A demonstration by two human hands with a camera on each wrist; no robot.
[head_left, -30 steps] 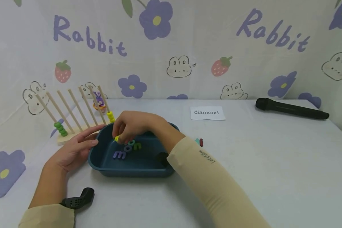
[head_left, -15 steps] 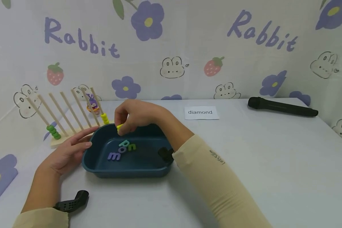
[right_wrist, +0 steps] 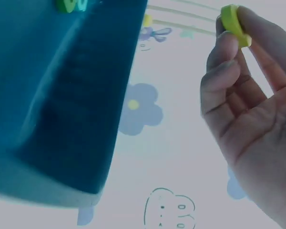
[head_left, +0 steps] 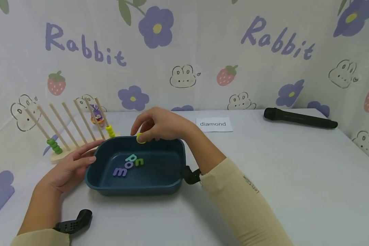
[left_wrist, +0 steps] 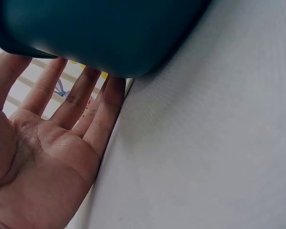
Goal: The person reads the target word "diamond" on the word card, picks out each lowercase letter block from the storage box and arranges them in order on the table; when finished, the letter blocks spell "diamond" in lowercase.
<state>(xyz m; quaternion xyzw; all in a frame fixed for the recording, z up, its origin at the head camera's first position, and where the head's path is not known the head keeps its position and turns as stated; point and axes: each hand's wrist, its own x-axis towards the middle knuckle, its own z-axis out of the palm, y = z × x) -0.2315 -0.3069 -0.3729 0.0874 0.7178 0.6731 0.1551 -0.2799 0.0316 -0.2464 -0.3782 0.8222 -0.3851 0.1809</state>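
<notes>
My right hand [head_left: 163, 124] pinches a small yellow letter [head_left: 140, 138] between thumb and fingertips, over the far rim of a dark teal tray [head_left: 164, 167]. The letter's curved edge [right_wrist: 232, 21] shows in the right wrist view, but my fingers hide which letter it is. Inside the tray lie a purple m [head_left: 120, 172], a lilac o [head_left: 128, 165], a green n [head_left: 139, 162] and a teal letter [head_left: 131, 158]. At the tray's left end, my left hand [head_left: 67, 171] rests with extended fingers [left_wrist: 76, 98] against the outer wall.
A wooden peg rack [head_left: 59, 157] with green beads [head_left: 54, 146] and yellow beads [head_left: 110, 131] stands behind my left hand, a purple toy figure [head_left: 96, 116] beyond it. A "diamond" card [head_left: 214, 124] lies at the back; a black microphone [head_left: 299, 118] lies back right.
My right hand has lifted the yellow letter up from inside the tray and moved it rightward to the far rim. My left hand stays at the tray's left end. The head view has shifted slightly.
</notes>
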